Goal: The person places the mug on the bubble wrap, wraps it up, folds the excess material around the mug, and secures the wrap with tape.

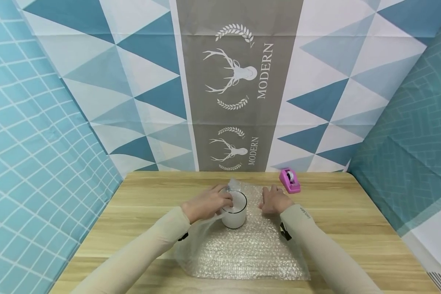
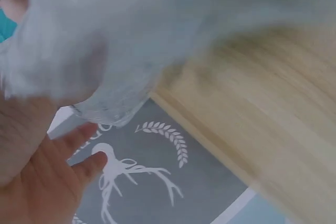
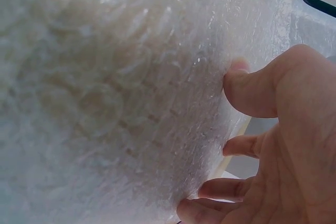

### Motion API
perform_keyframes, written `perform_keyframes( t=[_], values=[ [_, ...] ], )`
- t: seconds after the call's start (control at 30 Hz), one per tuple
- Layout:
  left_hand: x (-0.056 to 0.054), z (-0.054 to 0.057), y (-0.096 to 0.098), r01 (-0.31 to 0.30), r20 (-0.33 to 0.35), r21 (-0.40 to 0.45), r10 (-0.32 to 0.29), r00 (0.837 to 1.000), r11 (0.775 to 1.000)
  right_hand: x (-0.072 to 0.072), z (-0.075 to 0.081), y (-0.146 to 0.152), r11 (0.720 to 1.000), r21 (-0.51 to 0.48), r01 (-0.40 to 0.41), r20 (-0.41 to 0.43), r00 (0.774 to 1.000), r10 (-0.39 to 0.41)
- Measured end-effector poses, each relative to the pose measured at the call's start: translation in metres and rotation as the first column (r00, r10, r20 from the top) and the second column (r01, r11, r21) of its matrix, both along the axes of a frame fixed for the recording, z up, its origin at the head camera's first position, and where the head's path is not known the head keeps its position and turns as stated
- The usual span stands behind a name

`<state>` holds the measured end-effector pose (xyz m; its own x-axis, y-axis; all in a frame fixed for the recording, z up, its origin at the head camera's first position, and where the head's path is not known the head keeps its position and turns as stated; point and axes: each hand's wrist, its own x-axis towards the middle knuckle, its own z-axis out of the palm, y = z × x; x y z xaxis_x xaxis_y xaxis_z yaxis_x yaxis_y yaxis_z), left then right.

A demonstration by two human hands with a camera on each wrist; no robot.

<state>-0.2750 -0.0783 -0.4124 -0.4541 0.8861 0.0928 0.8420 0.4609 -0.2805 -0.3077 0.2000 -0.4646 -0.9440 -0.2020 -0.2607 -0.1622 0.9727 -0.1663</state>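
Observation:
A whitish cup (image 1: 234,220) with a thin dark rim stands upright on a sheet of bubble wrap (image 1: 250,253). My left hand (image 1: 209,202) is at the cup's left rim, fingers bent over it, gripping the lifted left side of the wrap, which rises against the cup. In the left wrist view, the raised wrap (image 2: 157,30) covers part of that hand (image 2: 47,177). On the sheet's right edge rests my right hand (image 1: 273,200). Its thumb and fingertips touch the wrap (image 3: 115,103) in the right wrist view, with the fingers spread apart.
A pink tape dispenser (image 1: 290,181) sits at the back right, just beyond my right hand. The wooden table (image 1: 150,196) meets a patterned wall covering (image 1: 235,147) at its back edge. Blue tiled cloth (image 1: 40,122) hangs along the left side.

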Motion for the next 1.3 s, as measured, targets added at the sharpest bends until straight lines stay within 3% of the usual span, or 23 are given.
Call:
perform_keyframes(
  t=[0.27,0.33,0.73,0.9,1.3],
  values=[
    [0.008,0.003,0.007,-0.084,-0.171,-0.098,0.066,0.983,0.992,-0.002,-0.002,0.001,1.000,0.007,-0.013,-0.008,1.000,0.013],
    [0.010,0.002,0.007,-0.103,-0.186,-0.100,0.083,0.979,0.990,-0.002,-0.002,0.001,1.000,0.002,-0.013,-0.008,1.000,0.013],
    [0.015,0.003,0.008,-0.148,-0.151,-0.120,0.130,0.980,0.982,0.000,-0.003,0.000,1.000,-0.005,-0.027,-0.023,0.999,0.027],
    [0.018,0.003,0.010,-0.173,-0.172,-0.130,0.150,0.974,0.976,-0.001,-0.003,0.001,1.000,0.000,-0.027,-0.022,0.999,0.027],
    [0.016,0.004,0.015,-0.153,-0.176,-0.105,0.133,0.975,0.983,0.000,-0.003,0.002,1.000,-0.002,-0.020,-0.028,0.999,0.020]
  ],
)
